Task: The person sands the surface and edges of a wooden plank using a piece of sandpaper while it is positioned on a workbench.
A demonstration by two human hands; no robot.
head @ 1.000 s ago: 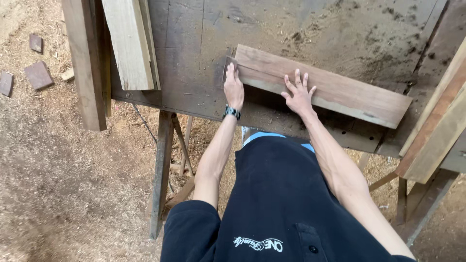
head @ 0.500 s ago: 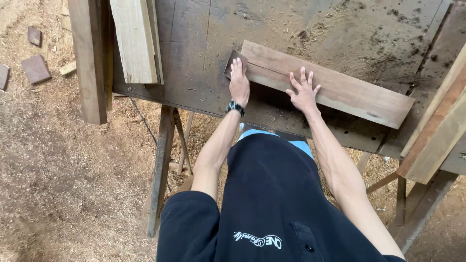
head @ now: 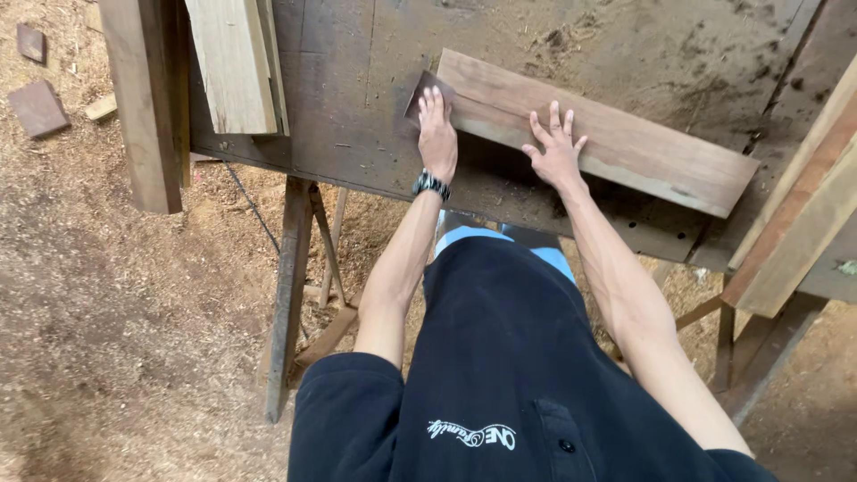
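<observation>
A reddish wooden board [head: 607, 143] lies flat and slanted on the dark, dusty surface [head: 357, 107], its left end near the middle and its right end close to the planks [head: 803, 214] leaning at the right edge. The left hand [head: 436, 134] presses a dark piece of sandpaper [head: 423, 89] against the board's left end, fingers flat on it. The right hand [head: 555, 147] is released, fingers spread, palm flat on the board's near edge. Bare surface lies open left of the board, up to the pale planks [head: 232, 62] overhanging the near edge. The sawdust floor [head: 107, 312] below holds small wood blocks [head: 37, 107].
</observation>
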